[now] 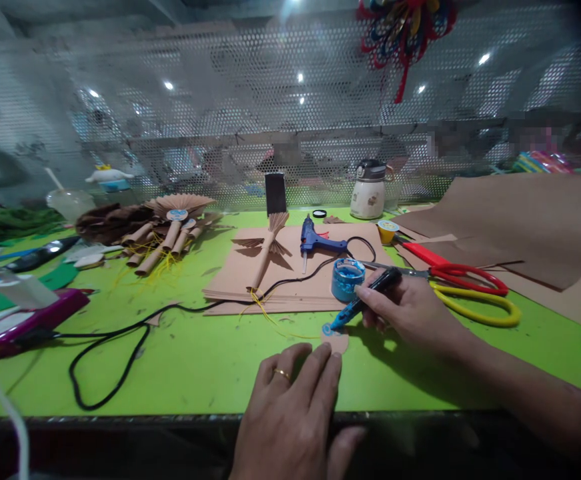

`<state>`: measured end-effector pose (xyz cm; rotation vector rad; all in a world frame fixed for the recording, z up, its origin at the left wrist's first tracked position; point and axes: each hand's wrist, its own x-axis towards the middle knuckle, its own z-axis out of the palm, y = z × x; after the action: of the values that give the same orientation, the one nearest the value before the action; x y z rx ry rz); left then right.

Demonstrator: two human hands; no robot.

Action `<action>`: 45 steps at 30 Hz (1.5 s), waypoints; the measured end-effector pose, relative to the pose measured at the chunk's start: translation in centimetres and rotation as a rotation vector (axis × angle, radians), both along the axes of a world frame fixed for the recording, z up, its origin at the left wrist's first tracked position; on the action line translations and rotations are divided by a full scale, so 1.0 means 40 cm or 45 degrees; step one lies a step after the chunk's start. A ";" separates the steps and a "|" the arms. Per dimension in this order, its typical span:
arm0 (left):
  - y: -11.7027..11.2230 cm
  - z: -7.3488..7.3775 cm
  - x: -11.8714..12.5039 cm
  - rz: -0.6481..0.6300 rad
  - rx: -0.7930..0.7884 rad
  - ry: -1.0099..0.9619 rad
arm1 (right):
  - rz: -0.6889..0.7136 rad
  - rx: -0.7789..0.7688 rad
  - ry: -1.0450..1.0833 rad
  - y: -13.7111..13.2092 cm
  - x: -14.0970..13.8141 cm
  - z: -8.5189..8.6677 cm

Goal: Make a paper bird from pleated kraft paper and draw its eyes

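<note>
My right hand [410, 310] is closed around a black marker pen [370, 297] whose front half is smeared with blue. Its tip touches a small round piece of brown paper [337, 339], on which blue marks show near the upper left edge. My left hand [295, 407], with a ring on one finger, lies flat at the table's front edge. Its fingertips rest on the lower edge of that paper piece. Just behind the pen stands an open jar of blue paint [347, 280], blue streaks on its wall.
Behind the jar, a blue glue gun [323, 241] and a folded-paper figure [265, 257] lie on stacked brown paper [220, 287]. Large scissors [465, 277] are at the right. A black cord [180, 307] crosses the green table [180, 373]. More paper figures [170, 233] lie left.
</note>
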<state>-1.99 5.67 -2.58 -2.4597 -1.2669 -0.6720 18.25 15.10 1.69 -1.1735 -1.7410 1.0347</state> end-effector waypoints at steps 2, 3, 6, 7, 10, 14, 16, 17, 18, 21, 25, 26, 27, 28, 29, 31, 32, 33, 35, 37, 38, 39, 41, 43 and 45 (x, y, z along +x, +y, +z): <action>0.000 -0.001 0.000 -0.001 0.009 -0.004 | -0.020 0.000 0.033 0.000 0.000 0.003; -0.001 -0.002 0.000 0.000 0.010 -0.003 | -0.021 -0.008 0.056 0.000 0.000 0.004; -0.001 -0.003 0.001 0.002 0.002 0.000 | -0.015 -0.013 0.117 -0.001 0.001 0.004; 0.000 -0.003 0.001 0.003 -0.002 0.002 | -0.008 -0.008 0.120 -0.001 0.001 0.003; 0.001 -0.001 0.001 -0.002 -0.007 0.002 | 0.015 0.004 0.066 -0.002 -0.001 0.001; 0.001 0.002 0.002 0.005 -0.014 -0.021 | 0.007 0.045 0.011 -0.004 -0.003 0.002; 0.001 0.001 0.001 0.007 -0.013 -0.021 | -0.011 0.054 0.042 -0.004 -0.002 0.003; 0.001 0.000 0.001 0.005 -0.018 -0.014 | -0.014 0.047 0.067 -0.004 -0.001 0.004; 0.001 -0.001 0.001 0.006 -0.025 -0.007 | -0.010 0.037 0.089 -0.005 0.000 0.006; 0.000 0.001 0.001 0.008 -0.040 0.000 | 0.000 0.014 0.119 -0.006 0.004 0.010; -0.001 0.007 0.008 0.010 0.020 -0.052 | -0.028 0.016 0.130 -0.008 0.006 0.014; 0.000 0.008 0.010 0.007 0.038 -0.065 | -0.037 0.020 0.130 -0.009 0.005 0.015; 0.000 0.008 0.012 0.002 0.050 -0.074 | -0.045 0.023 0.124 -0.009 0.005 0.015; 0.001 0.007 0.014 -0.003 0.059 -0.081 | -0.051 0.024 0.109 -0.009 0.004 0.014; 0.002 0.006 0.015 -0.005 0.067 -0.091 | -0.052 0.025 0.088 -0.009 0.004 0.014; 0.003 0.005 0.017 -0.004 0.078 -0.110 | -0.047 0.039 0.042 -0.009 0.003 0.012; 0.003 0.004 0.017 -0.001 0.079 -0.115 | -0.044 0.049 0.026 -0.009 0.003 0.012; 0.003 0.005 0.017 0.001 0.077 -0.115 | -0.040 0.057 0.020 -0.008 0.003 0.011; 0.001 0.008 0.016 0.000 0.064 -0.097 | -0.036 0.064 0.022 -0.008 0.002 0.011; 0.000 0.011 0.014 0.000 0.044 -0.076 | -0.027 0.068 0.008 -0.008 0.002 0.013; -0.001 0.012 0.013 -0.001 0.034 -0.067 | -0.020 0.074 -0.004 -0.009 0.003 0.015; -0.002 0.012 0.012 0.001 0.024 -0.060 | -0.014 0.082 -0.018 -0.009 0.003 0.017; -0.002 0.010 0.009 0.005 0.006 -0.046 | -0.009 0.096 -0.036 -0.010 0.004 0.020; -0.002 0.007 0.007 0.009 0.000 -0.037 | -0.020 0.100 -0.045 -0.010 0.005 0.021; -0.003 0.004 0.005 0.011 -0.012 -0.024 | -0.039 0.096 -0.044 -0.011 0.006 0.022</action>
<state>-1.77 5.57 -2.43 -2.4599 -1.2897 -0.6899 18.50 14.67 2.55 -1.1732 -1.7677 0.9280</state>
